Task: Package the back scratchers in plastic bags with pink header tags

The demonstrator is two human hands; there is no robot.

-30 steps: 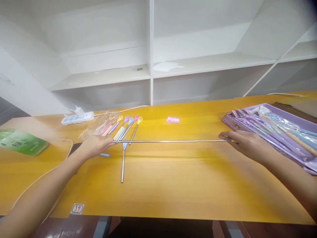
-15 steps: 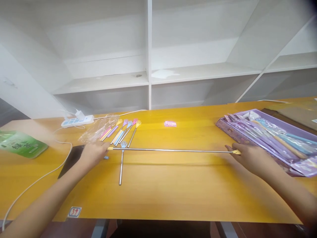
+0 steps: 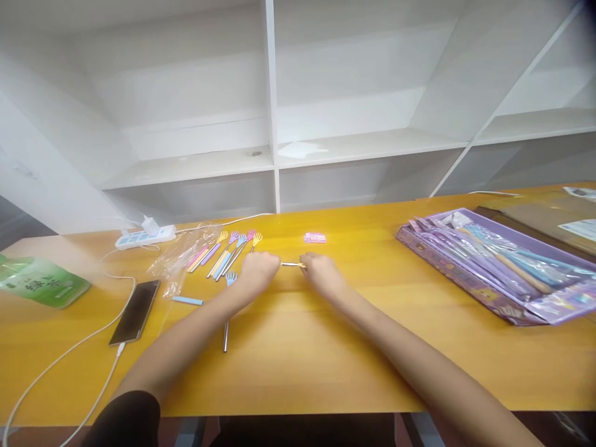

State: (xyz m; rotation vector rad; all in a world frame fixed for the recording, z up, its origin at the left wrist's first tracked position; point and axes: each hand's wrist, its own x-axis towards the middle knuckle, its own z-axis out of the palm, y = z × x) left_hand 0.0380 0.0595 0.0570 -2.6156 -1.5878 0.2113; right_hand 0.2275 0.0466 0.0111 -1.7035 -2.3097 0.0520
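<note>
Backscratcher (image 3: 291,264) held in both closed hands (image 3: 261,270) (image 3: 320,272); left forearm (image 3: 195,329) partly hides a blue scratcher (image 3: 231,279).

Phone (image 3: 135,312) right of bottle (image 3: 45,282), left of box (image 3: 493,267), on table (image 3: 326,366).

Left hand (image 3: 261,270) balled up, forearm in from 7 o'clock; right hand (image 3: 322,273) curled too, forearm from 5ish.
</note>
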